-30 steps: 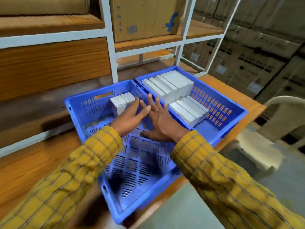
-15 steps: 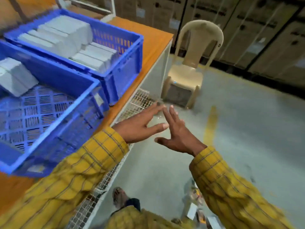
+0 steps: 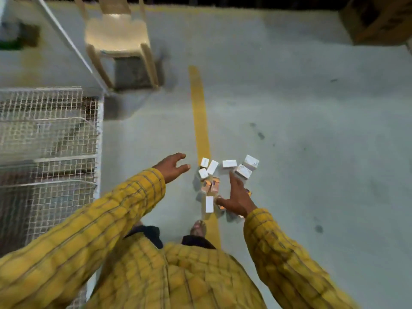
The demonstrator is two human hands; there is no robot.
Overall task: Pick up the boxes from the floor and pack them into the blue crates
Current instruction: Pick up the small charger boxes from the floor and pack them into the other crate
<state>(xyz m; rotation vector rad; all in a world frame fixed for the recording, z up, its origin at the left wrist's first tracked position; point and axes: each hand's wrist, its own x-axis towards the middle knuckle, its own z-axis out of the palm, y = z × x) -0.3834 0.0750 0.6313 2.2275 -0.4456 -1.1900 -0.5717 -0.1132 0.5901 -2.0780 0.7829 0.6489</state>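
Observation:
Several small white and orange boxes (image 3: 229, 163) lie in a loose heap on the grey floor, across a yellow floor line (image 3: 199, 117). My left hand (image 3: 172, 167) hovers just left of the heap, fingers loosely spread, holding nothing. My right hand (image 3: 237, 196) is stretched over the near right part of the heap with straight fingers and thumb out; some boxes are hidden beneath it. Whether it touches them I cannot tell. The blue crates are out of view.
A white wire-mesh rack (image 3: 49, 139) under the table stands at the left. A beige plastic chair (image 3: 118, 39) stands beyond it at the top. A brown cardboard box (image 3: 379, 21) sits at the top right. My foot (image 3: 198, 227) is just before the heap.
My view has swung from the crates on the table down to the floor. Both hands left the crate and now reach down to the heap of boxes.

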